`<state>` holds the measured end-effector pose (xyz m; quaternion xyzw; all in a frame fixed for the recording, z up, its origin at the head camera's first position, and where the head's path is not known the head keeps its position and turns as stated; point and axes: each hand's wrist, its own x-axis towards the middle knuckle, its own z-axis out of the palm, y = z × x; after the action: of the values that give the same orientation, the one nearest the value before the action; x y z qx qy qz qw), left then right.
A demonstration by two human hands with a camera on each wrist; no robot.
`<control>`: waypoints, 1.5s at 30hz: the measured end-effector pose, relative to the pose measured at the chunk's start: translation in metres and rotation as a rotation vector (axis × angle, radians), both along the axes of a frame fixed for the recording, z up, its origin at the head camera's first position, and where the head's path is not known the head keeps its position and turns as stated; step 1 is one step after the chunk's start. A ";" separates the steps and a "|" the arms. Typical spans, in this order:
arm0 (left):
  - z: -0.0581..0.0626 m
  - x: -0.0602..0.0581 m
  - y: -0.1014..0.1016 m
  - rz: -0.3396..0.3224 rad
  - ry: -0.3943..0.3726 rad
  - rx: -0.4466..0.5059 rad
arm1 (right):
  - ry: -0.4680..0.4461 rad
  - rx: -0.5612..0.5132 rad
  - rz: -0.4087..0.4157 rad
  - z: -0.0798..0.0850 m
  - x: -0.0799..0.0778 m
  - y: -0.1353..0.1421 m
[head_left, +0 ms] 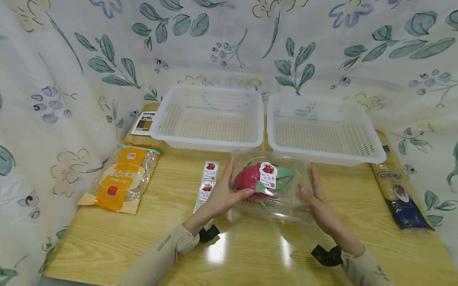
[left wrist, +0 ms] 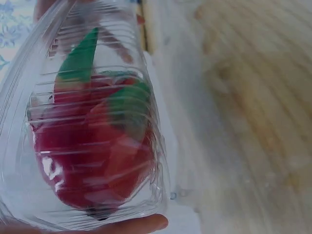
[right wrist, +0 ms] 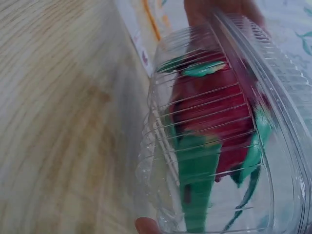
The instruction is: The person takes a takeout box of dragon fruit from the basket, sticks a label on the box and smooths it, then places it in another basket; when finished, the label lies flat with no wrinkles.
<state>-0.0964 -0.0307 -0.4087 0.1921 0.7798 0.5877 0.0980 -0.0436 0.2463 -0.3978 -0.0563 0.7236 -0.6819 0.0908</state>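
Note:
A clear plastic clamshell box (head_left: 282, 210) is held between both hands above the table, just in front of the baskets. Inside lies a red dragon fruit (head_left: 247, 176) with green leaf tips, also seen through the ribbed wall in both wrist views. On the lid sits a white sticker (head_left: 268, 174) printed with red fruit. My left hand (head_left: 223, 190) grips the box's left end, its thumb over the lid. The right end is gripped by my right hand (head_left: 319, 204), thumb on the near side. Fingers under the box are mostly hidden.
Two white perforated baskets (head_left: 211, 143) (head_left: 329, 157) stand side by side behind the box. A sticker strip (head_left: 205, 188) lies left of it. Further left are an orange food bag (head_left: 123, 178) and a white packet (head_left: 144, 124). A gold-and-blue packet (head_left: 400, 194) lies at right.

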 end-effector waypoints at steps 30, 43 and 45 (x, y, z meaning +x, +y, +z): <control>0.045 -0.031 0.071 -0.115 0.098 0.142 | -0.058 -0.275 -0.173 0.060 -0.014 0.079; 0.052 -0.052 0.096 -0.134 0.208 0.252 | -0.103 -0.442 -0.232 0.101 -0.066 0.117; 0.049 -0.053 0.099 -0.141 0.201 0.247 | -0.111 -0.394 -0.265 0.106 -0.075 0.120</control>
<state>-0.1489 0.0678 -0.3596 0.3147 0.6920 0.6487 0.0362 -0.1187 0.3668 -0.2916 0.0598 0.5717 -0.8178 0.0274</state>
